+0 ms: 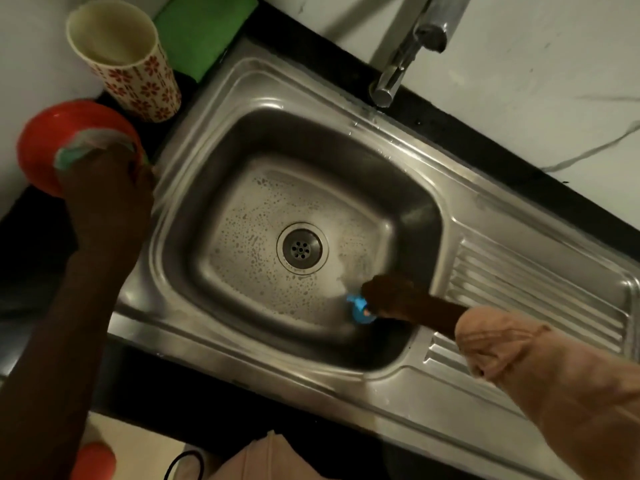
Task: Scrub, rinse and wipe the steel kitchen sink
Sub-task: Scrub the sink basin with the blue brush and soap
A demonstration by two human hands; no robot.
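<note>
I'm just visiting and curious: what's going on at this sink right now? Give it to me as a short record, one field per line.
activity: scrubbing the steel sink basin
right hand: right hand holds a blue scrubber against the basin floor near the drain
left hand: left hand grips a red bowl at the sink's left edge
basin state: soapy film and droplets
faucet: faucet, no running water visible
nearby: floral cup, green cloth

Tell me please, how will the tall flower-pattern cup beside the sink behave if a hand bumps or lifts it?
The cup looks tall and narrow, so a bump would probably tip it. It appears empty and thin-walled, so likely light to lift. It stands close to the sink rim, so it might fall into the basin.
</note>
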